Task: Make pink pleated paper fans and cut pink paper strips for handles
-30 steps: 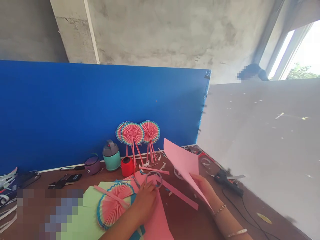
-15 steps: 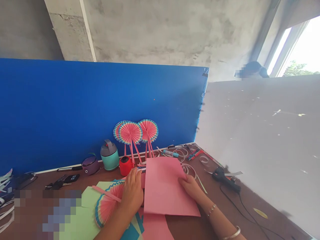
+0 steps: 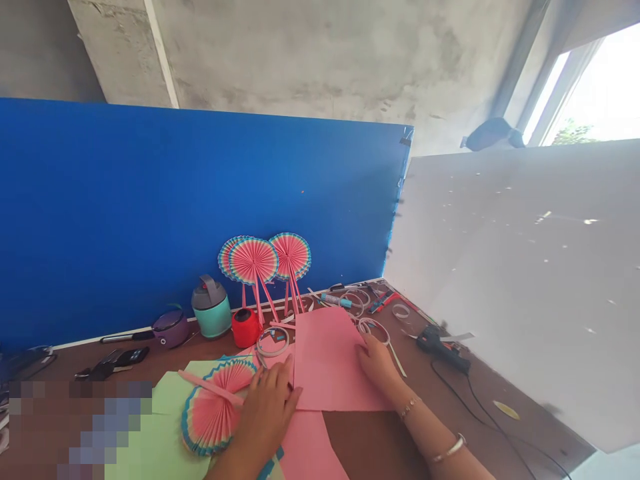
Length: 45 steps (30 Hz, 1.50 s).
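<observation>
A pink paper sheet [image 3: 327, 363] lies flat on the brown table [image 3: 370, 443]. My right hand [image 3: 377, 363] rests on its right edge with the fingers lying flat. My left hand [image 3: 267, 413] lies fingers out at the sheet's lower left edge, next to a pink pleated paper fan [image 3: 215, 413] with a blue rim. That fan sits on a light green sheet [image 3: 160, 433]. A tape ring [image 3: 273, 342] lies just beyond the pink sheet.
Three finished paper fans [image 3: 263, 267] lean on the blue partition [image 3: 150, 213]. Near them stand a teal container [image 3: 211, 317], a red spool [image 3: 245, 327] and a purple tape dispenser [image 3: 170, 329]. A black glue gun [image 3: 443, 347] with its cord lies at the right by the white board [image 3: 525, 267].
The pink sheet, held up on edge by my right hand, came down flat on the table. My left hand let go of the tape ring and slid to the sheet's edge.
</observation>
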### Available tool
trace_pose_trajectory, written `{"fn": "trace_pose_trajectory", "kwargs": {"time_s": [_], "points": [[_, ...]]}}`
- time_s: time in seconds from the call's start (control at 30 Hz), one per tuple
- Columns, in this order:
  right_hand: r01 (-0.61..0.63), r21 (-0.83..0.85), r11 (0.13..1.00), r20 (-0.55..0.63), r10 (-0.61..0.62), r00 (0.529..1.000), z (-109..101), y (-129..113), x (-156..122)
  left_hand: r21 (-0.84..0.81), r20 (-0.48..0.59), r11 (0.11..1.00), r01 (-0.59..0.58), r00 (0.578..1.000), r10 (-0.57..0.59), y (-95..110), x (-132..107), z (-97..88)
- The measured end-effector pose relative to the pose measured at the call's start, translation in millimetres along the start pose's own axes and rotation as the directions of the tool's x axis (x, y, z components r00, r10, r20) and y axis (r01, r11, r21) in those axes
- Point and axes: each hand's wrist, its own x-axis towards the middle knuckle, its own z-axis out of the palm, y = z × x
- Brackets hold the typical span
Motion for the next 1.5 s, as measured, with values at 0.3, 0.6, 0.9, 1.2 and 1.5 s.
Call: {"fn": "trace_pose_trajectory", "kwargs": {"time_s": [0.3, 0.6, 0.9, 1.2, 1.5], "points": [[0.002, 0.052, 0.999, -0.042, 0.000, 0.999, 9.0, 2.1, 5.7, -0.104, 0.029, 0.967, -0.234, 0.971, 0.238, 9.7, -2.0, 0.3], [0.505, -0.133, 0.853, 0.194, -0.477, 0.857, -0.2, -33.6, -25.1, -0.133, 0.036, 0.963, -0.234, 0.970, 0.240, 12.4, 2.4, 0.6], [0.645, -0.295, 0.706, 0.505, -0.458, 0.732, 14.7, -51.6, -48.1, -0.113, 0.019, 0.970, -0.215, 0.976, 0.219, 12.0, 2.2, 1.9], [0.639, -0.305, 0.706, 0.507, -0.448, 0.737, 15.1, -50.8, -43.1, -0.160, -0.028, 0.961, -0.227, 0.974, 0.225, 9.6, 1.8, 7.4], [0.668, -0.340, 0.661, 0.529, -0.453, 0.718, 18.4, -53.2, -44.9, -0.141, -0.009, 0.961, -0.239, 0.971, 0.241, 8.7, 2.9, 8.7]]}}
